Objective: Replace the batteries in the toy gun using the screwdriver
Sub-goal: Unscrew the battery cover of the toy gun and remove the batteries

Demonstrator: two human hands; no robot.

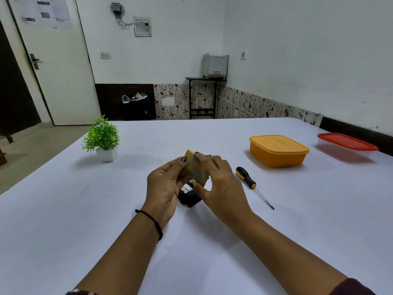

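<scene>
Both hands hold a small yellow and grey pack, probably batteries, just above the white table. My left hand grips its left edge with thumb and curled fingers. My right hand pinches its top edge and lower corner. Under the pack lies the black toy gun, largely hidden by my hands, with a silvery part showing. A screwdriver with a black and yellow handle lies on the table to the right of my right hand, its tip pointing toward me.
An orange lidded box stands right of centre and a clear box with a red lid sits at the far right edge. A small green plant in a white pot stands at the back left.
</scene>
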